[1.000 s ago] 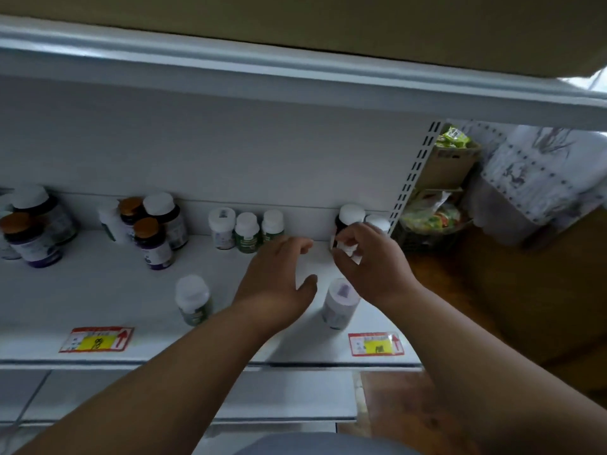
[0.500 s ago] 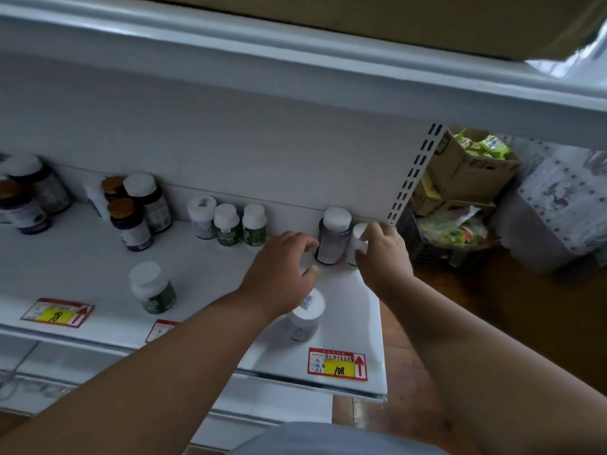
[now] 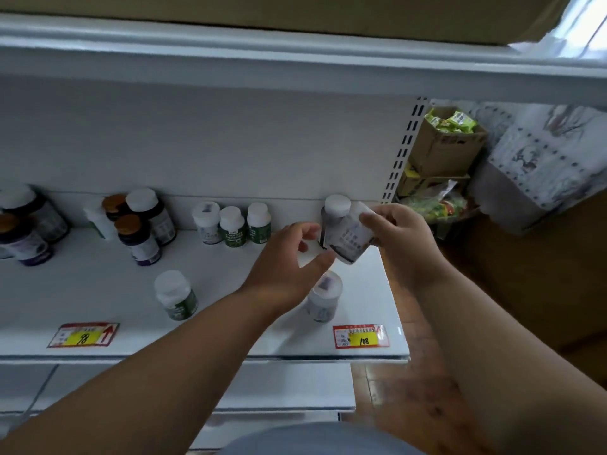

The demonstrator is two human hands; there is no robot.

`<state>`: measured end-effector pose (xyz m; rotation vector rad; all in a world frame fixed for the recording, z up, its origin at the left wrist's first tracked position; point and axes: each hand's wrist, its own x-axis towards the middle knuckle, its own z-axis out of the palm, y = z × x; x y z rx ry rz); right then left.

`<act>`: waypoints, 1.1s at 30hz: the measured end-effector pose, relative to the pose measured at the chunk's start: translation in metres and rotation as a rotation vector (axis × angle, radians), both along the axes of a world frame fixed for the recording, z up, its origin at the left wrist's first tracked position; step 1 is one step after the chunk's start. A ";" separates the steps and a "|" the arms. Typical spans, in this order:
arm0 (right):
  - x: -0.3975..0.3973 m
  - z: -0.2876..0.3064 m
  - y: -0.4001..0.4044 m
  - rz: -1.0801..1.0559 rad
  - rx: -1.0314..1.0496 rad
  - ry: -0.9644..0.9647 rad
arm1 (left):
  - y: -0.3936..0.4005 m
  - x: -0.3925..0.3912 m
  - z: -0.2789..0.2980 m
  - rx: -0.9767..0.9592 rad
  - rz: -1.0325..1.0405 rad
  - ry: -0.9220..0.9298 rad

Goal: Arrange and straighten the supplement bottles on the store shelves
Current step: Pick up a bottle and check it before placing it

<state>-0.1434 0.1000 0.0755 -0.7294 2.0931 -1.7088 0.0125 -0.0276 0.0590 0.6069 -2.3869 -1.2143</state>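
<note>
my right hand (image 3: 399, 244) holds a tilted white bottle (image 3: 349, 238) off the shelf (image 3: 98, 290), fingers curled over its top end, its label turned toward me; my left hand (image 3: 289, 267) is just beside it, fingers loosely spread and bent, thumb tip near the bottle's lower end, though i cannot tell whether it touches; right behind my right fingertips a dark bottle with a white cap (image 3: 335, 211) stands upright against the back wall; below my left thumb, partly hidden by my wrist, a white bottle (image 3: 323, 297) stands near the shelf's front edge; left of my left fingers three small bottles (image 3: 231, 224) stand in a row at the back, two with green labels; further left, a green-labelled bottle (image 3: 175, 295) stands alone, and a cluster of dark bottles (image 3: 138, 224) with brown and white caps sits well apart; a red and yellow price tag (image 3: 361, 336) lies under my right wrist.
</note>
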 end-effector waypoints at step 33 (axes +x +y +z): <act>0.021 -0.047 0.041 0.193 0.565 0.325 | 0.029 0.018 -0.044 -0.568 -0.065 -0.203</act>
